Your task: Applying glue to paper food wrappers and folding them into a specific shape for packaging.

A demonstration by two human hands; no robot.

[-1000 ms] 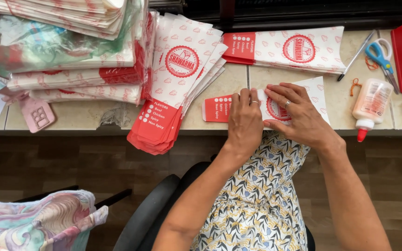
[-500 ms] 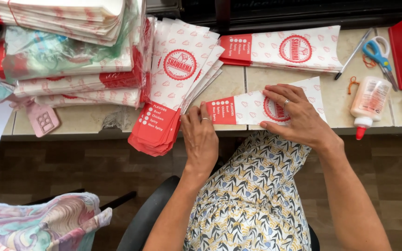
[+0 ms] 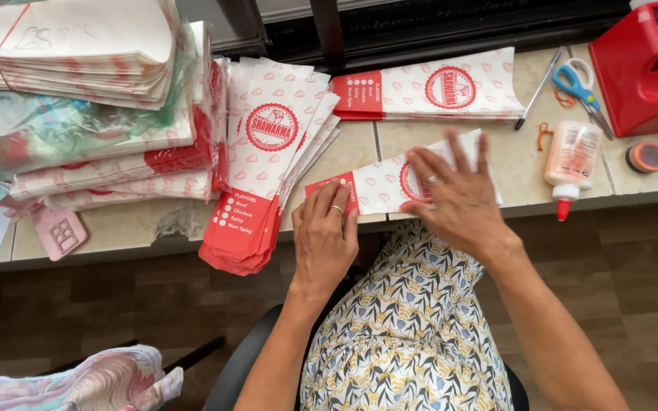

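Note:
A flat white paper bag (image 3: 378, 189) with a red end and a round red emblem lies along the front edge of the beige counter (image 3: 519, 171). My left hand (image 3: 326, 228) presses its fingers flat on the bag's red left end. My right hand (image 3: 457, 194) lies spread, palm down, over the bag's middle and right part, hiding most of the emblem. Neither hand grips anything. Each hand wears a ring.
A fanned stack of the same bags (image 3: 264, 160) hangs over the counter edge at left, next to tall bundles (image 3: 85, 99) wrapped in plastic. A second stack (image 3: 436, 87) lies behind. A glue bottle (image 3: 570, 164), scissors (image 3: 582, 87), pen, tape roll and red holder (image 3: 637, 61) sit at right.
My left hand slid left along the bag, from beside my right hand to the red end. My right hand opened out flat on the bag.

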